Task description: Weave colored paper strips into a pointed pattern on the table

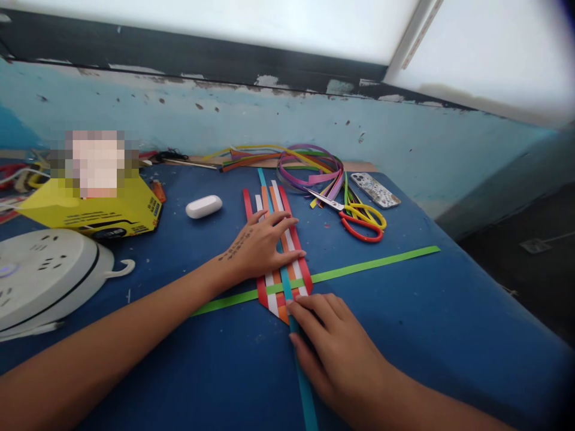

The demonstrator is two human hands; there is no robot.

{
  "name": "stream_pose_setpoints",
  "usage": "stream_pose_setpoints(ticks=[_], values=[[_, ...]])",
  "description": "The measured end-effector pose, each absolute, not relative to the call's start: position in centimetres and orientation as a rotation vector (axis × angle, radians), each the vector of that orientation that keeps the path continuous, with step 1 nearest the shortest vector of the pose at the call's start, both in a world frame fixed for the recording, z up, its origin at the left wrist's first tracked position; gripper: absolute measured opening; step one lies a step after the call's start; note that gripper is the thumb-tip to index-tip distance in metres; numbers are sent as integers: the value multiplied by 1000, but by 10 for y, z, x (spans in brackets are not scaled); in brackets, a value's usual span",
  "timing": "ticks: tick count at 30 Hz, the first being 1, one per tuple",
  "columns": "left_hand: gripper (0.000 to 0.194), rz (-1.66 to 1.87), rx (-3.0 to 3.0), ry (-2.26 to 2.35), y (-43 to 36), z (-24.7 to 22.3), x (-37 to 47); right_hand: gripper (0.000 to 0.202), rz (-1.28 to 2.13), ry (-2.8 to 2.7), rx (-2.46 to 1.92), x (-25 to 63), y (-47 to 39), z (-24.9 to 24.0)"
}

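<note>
Red, white and orange strips (pixel 269 297) lie side by side on the blue table, meeting in a point at the near end. A long blue strip (pixel 306 395) runs lengthwise over their middle and on toward me. One green strip (pixel 377 264) crosses them sideways, woven among them. My left hand (pixel 265 242) lies flat on the strips beyond the green one, fingers spread. Near the pointed end, my right hand (pixel 335 341) rests with its fingertips on the blue strip and the woven edge, the thumb apart from the index finger.
Scissors (pixel 362 227) with red and yellow handles lie right of the strips, near coiled ribbons (pixel 309 161) and a phone (pixel 375 190). At left are a white case (pixel 203 206), a yellow box (pixel 99 209) and a white round power strip (pixel 54 275). A wall stands behind.
</note>
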State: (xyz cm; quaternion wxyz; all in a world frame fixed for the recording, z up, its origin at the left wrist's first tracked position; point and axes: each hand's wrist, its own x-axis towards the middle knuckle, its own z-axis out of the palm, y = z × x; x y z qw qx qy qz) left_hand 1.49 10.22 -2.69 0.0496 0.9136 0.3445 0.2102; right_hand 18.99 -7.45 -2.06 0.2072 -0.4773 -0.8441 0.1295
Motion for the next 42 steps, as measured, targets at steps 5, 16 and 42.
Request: stream_pose_setpoints(ticks=[5, 16, 42], values=[[66, 563, 2778, 1034, 103, -29, 15, 35, 351, -2352, -1333, 190, -74, -21], [59, 451, 2776, 945, 105, -26, 16, 36, 326, -2371, -1329, 190, -75, -21], [50, 676, 2719, 940, 104, -34, 15, 35, 351, -2354, -1315, 191, -74, -19]])
